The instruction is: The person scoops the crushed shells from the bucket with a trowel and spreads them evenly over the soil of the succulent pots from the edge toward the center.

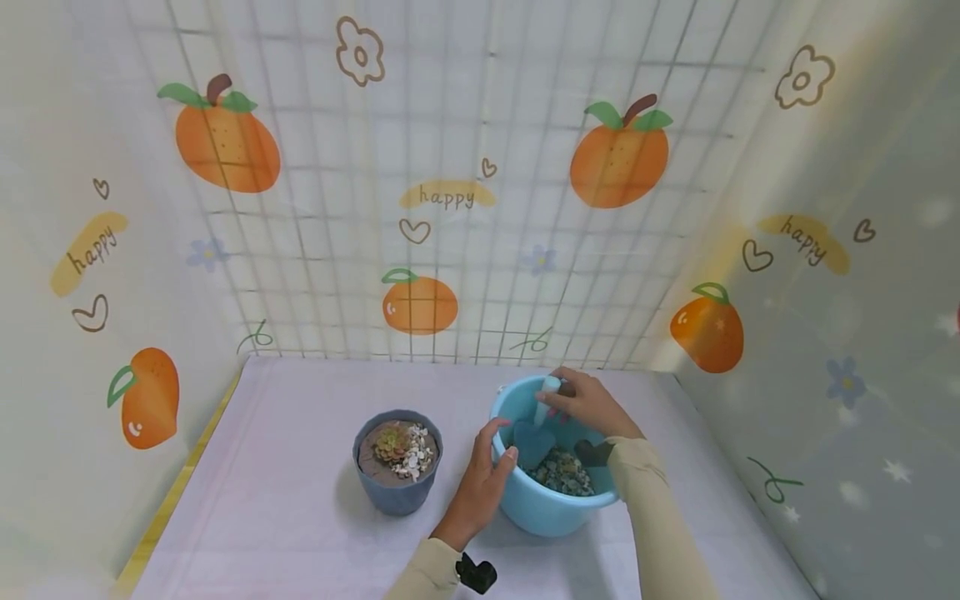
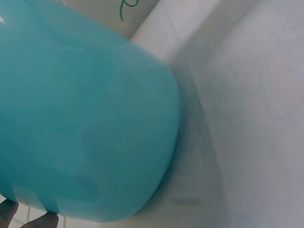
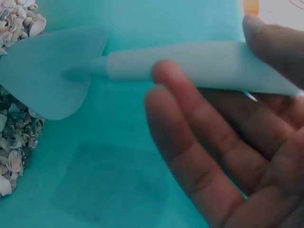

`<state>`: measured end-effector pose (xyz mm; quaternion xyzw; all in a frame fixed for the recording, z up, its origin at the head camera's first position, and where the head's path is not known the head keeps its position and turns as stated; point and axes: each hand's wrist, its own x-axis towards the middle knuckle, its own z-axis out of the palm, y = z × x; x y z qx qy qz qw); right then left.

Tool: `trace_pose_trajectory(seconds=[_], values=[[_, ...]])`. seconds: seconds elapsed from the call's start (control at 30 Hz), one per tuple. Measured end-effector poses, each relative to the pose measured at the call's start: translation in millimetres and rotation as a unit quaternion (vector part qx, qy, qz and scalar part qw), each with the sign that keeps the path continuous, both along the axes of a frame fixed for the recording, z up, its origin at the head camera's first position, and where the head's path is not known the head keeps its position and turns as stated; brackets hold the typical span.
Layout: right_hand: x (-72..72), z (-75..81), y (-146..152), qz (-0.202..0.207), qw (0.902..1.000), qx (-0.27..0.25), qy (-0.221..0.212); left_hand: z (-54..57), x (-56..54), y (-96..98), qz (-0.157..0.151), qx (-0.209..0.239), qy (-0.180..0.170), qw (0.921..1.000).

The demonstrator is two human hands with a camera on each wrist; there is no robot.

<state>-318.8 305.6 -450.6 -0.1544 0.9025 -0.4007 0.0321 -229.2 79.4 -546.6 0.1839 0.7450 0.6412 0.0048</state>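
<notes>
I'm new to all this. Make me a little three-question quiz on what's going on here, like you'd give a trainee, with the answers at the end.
1. What tool is in the grip of the right hand?
2. True or false: the flowerpot stands to the left of the bucket in the head view, apart from it.
3. What lies in the bottom of the bucket?
a) water
b) shells
c) oranges

Key:
1. A light-blue trowel.
2. True.
3. b

Room left of pot (image 1: 397,498), bucket (image 1: 543,517) right
</notes>
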Motion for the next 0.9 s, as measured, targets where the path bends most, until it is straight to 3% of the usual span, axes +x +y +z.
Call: trace_pose_trajectory(seconds=[0.23,0.5,0.9], values=[[2.2,2.5,-0.2,0.014,0.9994,0.028,-0.012,-1.3,-0.7,-0.4,-0.003,0.003,0.003,1.0],[4.5,-1.3,-1.2,-0.006,0.9927,0.062,-0.104,-2.0,0.1,-0.3,-0.001,0.003,0.004,1.0],[6.9,-2.6,-1.4,-0.007,0.9902,0.095,-0.102,-1.6,-0.1,0.5,0.002,0.003,0.004,1.0]])
